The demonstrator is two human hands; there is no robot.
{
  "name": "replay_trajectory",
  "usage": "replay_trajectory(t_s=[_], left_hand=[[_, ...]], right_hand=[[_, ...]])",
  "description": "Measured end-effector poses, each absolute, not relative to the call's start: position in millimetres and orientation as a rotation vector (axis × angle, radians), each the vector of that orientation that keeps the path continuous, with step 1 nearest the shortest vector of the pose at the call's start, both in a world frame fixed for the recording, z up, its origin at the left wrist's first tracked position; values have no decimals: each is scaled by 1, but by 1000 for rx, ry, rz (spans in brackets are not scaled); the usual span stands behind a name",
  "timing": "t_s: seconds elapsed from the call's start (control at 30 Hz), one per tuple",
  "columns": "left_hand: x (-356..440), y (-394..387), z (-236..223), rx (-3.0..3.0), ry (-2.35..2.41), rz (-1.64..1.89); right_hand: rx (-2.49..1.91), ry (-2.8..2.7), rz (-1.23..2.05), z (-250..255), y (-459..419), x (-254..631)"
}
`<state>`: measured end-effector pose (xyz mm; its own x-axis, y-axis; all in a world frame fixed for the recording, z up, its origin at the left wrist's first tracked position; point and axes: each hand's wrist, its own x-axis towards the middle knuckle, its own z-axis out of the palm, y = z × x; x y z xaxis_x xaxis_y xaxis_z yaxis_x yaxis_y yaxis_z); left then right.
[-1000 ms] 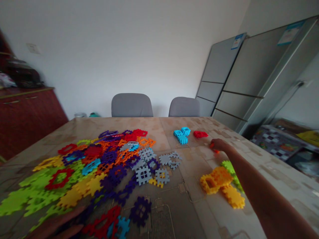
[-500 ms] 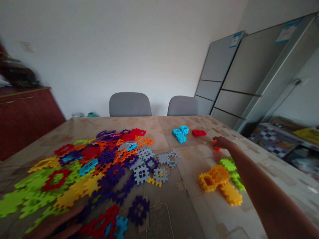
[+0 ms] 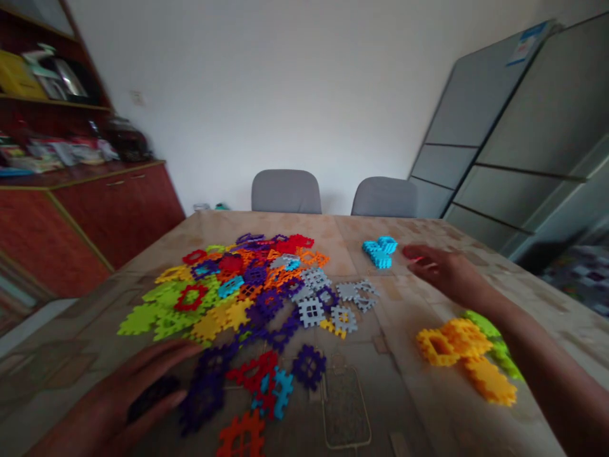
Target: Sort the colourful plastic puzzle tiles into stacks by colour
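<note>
Right forearm (image 3: 547,374) could bump the green bits (image 3: 502,357)

It cuts across right by them, so a low pull-back might do it. Right hand (image 3: 447,270) is curled over something red (image 3: 417,259) near the cyan cluster (image 3: 380,252), can't tell if it's pinched. Left hand (image 3: 114,390) has thumb and fingers apart around a dark piece (image 3: 153,395), grip unclear, might slip
</note>
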<state>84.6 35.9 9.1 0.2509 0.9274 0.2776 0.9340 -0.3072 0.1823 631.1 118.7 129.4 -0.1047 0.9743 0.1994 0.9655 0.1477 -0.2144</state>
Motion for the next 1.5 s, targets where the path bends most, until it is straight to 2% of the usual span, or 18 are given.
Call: replay_trajectory(t_s=[0.17, 0.23, 0.37, 0.57, 0.8, 1.0, 1.1, 1.3, 1.5], left_hand=[[80, 20, 28, -2799, -1713, -416], [90, 16, 31, -2811, -1706, -370], [110, 15, 31, -2760, -1740, -433], [115, 6, 32, -2744, -1725, -635], [119, -8, 43, -2823, -1532, -662], [125, -12, 57, -2901, -1387, -620], [156, -13, 76, -3070, -1261, -544], [242, 0, 94, -3351, -1093, 9], [273, 8, 78, -3263, -1136, 23]], right_hand=[[-1214, -2424, 585, 91, 26, 507], [-1134, -2558, 716, 73, 8, 475], [-1172, -2624, 738, 47, 10, 446], [-1191, -2523, 721, 40, 14, 447], [-1461, -2443, 548, 28, 18, 443], [-1467, -2380, 756, 38, 13, 445], [-1539, -2318, 807, 39, 10, 454], [-1421, -2270, 797, 45, 13, 485], [-1422, -2212, 766, 50, 22, 501]])
